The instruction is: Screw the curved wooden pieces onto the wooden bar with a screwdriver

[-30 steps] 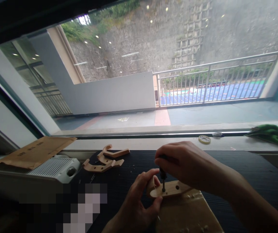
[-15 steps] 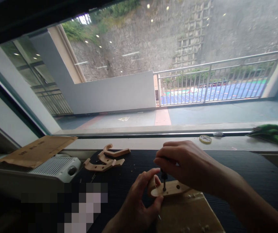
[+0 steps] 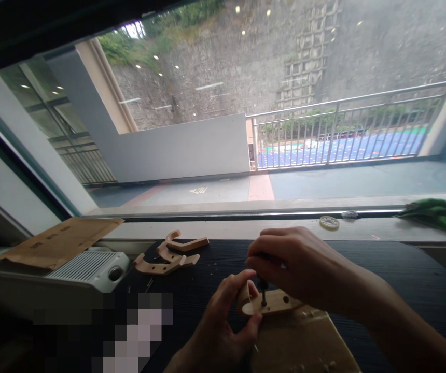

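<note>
My right hand (image 3: 285,256) is closed round the dark handle of a screwdriver (image 3: 264,292), whose shaft stands upright with its tip at a hole in a pale wooden hook (image 3: 275,303). Another dark hole shows farther along that hook. With thumb and fingers, my left hand (image 3: 231,313) grips the hook's rounded end and curled part. Under the hook lies a wooden board (image 3: 304,344), close to my body. The hidden tip leaves it unclear whether a screw sits in the hole.
Several wooden hooks (image 3: 168,264) lie on the black table (image 3: 382,274) to the left. A brown envelope (image 3: 63,238) rests on a white vented device (image 3: 94,267). On the windowsill (image 3: 223,230) are a tape roll (image 3: 329,223) and a green cloth (image 3: 436,215).
My right hand has turned very slightly about the screwdriver handle. My left hand and the hook stay where they were.
</note>
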Demonstrator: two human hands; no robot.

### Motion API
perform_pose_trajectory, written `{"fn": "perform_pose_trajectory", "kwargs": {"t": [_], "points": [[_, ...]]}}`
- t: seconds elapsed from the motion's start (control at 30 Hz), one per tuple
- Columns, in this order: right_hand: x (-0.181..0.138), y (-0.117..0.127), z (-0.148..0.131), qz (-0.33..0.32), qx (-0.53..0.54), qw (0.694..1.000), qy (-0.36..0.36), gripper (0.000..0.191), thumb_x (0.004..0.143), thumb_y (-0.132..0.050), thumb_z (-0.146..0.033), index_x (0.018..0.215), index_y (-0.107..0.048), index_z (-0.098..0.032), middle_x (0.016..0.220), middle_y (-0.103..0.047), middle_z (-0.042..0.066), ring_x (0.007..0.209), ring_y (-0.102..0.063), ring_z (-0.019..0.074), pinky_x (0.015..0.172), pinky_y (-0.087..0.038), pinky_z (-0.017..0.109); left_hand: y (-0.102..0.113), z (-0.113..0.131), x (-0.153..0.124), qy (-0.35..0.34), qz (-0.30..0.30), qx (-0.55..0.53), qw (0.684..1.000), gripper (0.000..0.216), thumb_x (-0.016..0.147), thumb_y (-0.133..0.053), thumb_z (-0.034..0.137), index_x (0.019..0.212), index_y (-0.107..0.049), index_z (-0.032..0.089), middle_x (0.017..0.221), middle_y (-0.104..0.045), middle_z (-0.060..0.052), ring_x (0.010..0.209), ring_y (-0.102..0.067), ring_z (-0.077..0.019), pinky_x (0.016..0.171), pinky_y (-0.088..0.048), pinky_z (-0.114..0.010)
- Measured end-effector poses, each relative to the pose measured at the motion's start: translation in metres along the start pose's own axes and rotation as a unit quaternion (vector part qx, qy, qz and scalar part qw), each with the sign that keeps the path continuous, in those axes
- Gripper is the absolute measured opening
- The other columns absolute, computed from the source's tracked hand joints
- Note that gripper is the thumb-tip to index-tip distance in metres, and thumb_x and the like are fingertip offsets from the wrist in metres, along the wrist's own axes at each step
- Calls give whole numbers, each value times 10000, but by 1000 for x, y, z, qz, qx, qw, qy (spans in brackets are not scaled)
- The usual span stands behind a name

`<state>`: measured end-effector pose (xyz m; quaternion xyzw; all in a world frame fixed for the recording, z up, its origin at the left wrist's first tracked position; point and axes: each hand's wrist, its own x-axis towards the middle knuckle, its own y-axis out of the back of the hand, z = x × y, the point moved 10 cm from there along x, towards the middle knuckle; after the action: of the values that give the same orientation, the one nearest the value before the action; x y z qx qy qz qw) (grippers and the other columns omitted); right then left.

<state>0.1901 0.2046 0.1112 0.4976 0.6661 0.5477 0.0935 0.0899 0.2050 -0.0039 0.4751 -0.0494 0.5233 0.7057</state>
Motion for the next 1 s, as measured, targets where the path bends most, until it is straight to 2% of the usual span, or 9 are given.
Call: {"fn": "perform_pose_trajectory", "kwargs": {"t": [0.13,0.27,0.4,0.57,0.73,1.0], "points": [[0,2,7,9,-6,1000,-21,194,893,-508,-279,821,-660,-182,664,-597,-26,553,-448,74,533,-284,237,-4,-3,-1,9,-22,-10,1000,668,766,-601,116,1327,-297,317,1068,-618,9,959,-612,-144,1007,-415,-307],[-5,4,-6,-14,-4,1000,11,137,869,-532,-239,878,-668,-222,707,-605,-36,576,-458,75,536,-276,236,0,-3,-5,-15,15,-1,1000,681,772,-608,143,1340,-273,312,1091,-605,-6,976,-603,-161,995,-427,-323],[-8,3,-15,-38,14,999,28,151,871,-517,-196,838,-662,-218,710,-598,-40,587,-453,72,529,-269,233,-3,-7,-5,4,-2,8,1000,626,767,-619,162,1307,-329,292,1110,-600,-26,971,-608,-173,908,-484,-287],[-2,4,0,-2,1,1000,0,146,874,-523,-222,802,-647,-192,655,-570,-46,552,-418,67,522,-270,226,0,0,1,4,-7,1,1000,658,756,-616,130,1319,-319,298,1068,-624,-9,968,-616,-162,1004,-421,-324],[1,7,12,19,-7,999,-30,179,881,-512,-254,810,-655,-174,638,-577,-34,542,-426,72,517,-274,230,-4,-1,2,21,-28,-16,999,641,766,-590,105,1311,-321,308,1045,-632,0,932,-628,-140,923,-479,-269],[-7,-4,-16,-90,115,989,25,182,832,-555,-192,967,-675,-212,762,-632,-32,621,-484,68,573,-339,195,2,-7,-4,15,16,13,1000,542,737,-641,182,1240,-447,233,1076,-641,-67,938,-645,-207,837,-545,-303]]}}
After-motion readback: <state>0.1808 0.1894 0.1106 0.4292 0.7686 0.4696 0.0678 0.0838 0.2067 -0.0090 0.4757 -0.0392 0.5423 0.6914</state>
